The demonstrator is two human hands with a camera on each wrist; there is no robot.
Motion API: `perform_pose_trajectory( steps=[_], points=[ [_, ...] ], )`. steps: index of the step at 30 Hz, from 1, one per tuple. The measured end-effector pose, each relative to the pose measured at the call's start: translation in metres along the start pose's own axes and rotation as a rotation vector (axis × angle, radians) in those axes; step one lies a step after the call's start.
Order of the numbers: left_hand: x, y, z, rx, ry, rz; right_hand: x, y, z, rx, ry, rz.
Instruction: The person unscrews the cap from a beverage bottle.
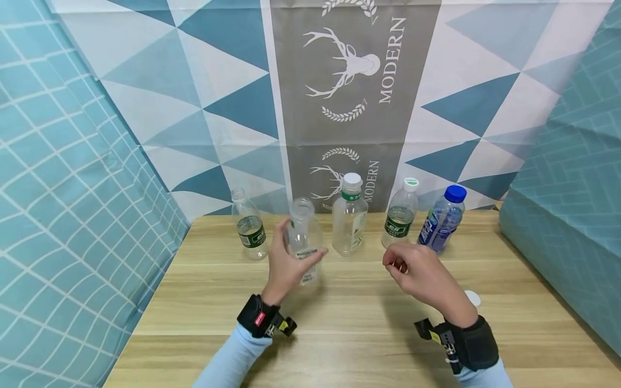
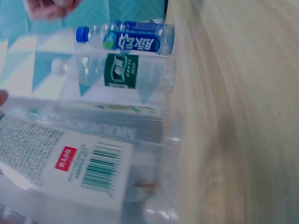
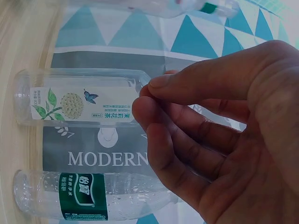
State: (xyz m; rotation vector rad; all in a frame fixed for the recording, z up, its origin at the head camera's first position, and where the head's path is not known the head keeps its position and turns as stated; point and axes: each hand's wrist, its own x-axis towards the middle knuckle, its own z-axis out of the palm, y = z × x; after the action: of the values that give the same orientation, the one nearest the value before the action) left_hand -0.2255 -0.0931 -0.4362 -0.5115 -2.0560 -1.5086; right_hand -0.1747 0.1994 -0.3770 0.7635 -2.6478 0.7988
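The tabletop (image 1: 349, 323) carries four bottles (image 1: 346, 226) in a row, flat bottoms down, maybe so they won't tip. A clear capless bottle (image 1: 305, 234) is just in front; the left hand (image 1: 286, 264) wraps wide round its sides, likely to keep it steady. The right hand (image 1: 423, 274) is curled up, nothing showing inside. A white cap (image 1: 473, 297) lies near.

One clear bottle (image 1: 303, 235) has a white label (image 2: 77, 173) with a red box (image 2: 66, 158). One cap (image 1: 455, 194) is blue. The cloth (image 1: 245, 110) has blue and white triangles.
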Motion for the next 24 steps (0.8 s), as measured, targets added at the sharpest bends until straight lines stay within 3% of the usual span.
perform_pose_trajectory(
  steps=[2, 7, 13, 18, 24],
  points=[
    [0.012, -0.015, 0.001, -0.028, 0.036, -0.026, 0.001, 0.000, 0.000, -0.003, -0.001, 0.003],
    [0.040, -0.049, 0.004, 0.023, 0.089, -0.048, 0.002, -0.001, 0.002, 0.031, -0.028, 0.016],
    [0.055, -0.075, 0.009, -0.009, 0.151, -0.076, 0.003, -0.004, 0.005, 0.080, -0.083, 0.018],
    [0.059, -0.084, 0.015, -0.024, 0.129, -0.097, 0.003, -0.003, 0.004, 0.071, -0.079, 0.016],
    [0.062, -0.083, 0.022, -0.016, 0.113, -0.122, 0.001, 0.000, -0.001, 0.070, -0.051, 0.037]
  ],
)
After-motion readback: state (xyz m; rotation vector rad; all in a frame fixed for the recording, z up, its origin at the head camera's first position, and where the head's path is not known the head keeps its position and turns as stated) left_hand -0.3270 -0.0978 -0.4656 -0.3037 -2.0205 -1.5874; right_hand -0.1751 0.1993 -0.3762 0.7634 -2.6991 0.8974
